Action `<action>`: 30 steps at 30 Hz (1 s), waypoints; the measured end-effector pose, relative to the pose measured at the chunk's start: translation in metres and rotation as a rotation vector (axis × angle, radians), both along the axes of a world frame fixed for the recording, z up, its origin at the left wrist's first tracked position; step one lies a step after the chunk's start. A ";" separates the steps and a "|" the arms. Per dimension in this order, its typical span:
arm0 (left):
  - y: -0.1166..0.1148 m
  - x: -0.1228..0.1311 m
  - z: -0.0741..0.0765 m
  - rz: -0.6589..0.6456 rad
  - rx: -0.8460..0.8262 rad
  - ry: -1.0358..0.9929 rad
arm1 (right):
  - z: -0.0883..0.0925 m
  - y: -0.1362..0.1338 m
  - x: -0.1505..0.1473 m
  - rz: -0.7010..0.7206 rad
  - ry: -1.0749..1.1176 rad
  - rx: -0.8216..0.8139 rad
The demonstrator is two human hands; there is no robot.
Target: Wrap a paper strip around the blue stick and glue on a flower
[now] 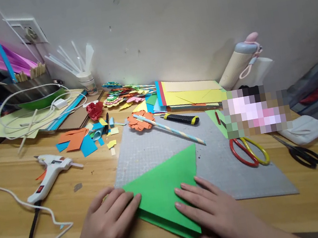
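A sheet of green paper (165, 187), folded over into a triangle-like shape, lies at the front edge of the grey cutting mat (250, 185). Its lower layers stand slightly apart along the near edge. My left hand (108, 214) holds the left corner, fingers together and bent over it, the thumb hidden. My right hand (214, 207) has its fingers spread across the right part of the paper, with the thumb at the near corner. Beyond the paper, an orange paper flower (141, 121) on a blue-striped stem rests on the mat.
A hot glue gun (48, 175) with its cord lies left, near orange and blue paper scraps (75, 140). A utility knife (181, 118), red-and-yellow-handled scissors (248, 152) and black scissors (303, 155) lie around the mat. Coloured paper (191, 92) is stacked by the wall.
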State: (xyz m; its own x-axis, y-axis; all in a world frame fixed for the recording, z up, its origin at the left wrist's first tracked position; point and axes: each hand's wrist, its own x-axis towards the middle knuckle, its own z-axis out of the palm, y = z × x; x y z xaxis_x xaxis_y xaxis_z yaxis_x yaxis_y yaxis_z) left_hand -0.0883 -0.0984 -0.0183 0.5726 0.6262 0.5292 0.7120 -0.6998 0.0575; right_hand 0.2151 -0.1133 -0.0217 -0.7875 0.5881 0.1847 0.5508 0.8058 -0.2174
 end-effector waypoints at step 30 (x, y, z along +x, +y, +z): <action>0.002 0.034 0.014 -0.125 -0.008 -0.098 | -0.005 0.003 0.039 -0.097 0.086 0.222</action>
State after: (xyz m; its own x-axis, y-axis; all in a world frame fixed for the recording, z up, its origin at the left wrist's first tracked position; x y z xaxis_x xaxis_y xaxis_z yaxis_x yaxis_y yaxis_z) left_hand -0.0542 -0.0964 -0.0044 0.5920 0.5579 0.5816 0.6103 -0.7817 0.1287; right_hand 0.2536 -0.1103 -0.0270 -0.7052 0.5977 0.3813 0.6151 0.7833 -0.0903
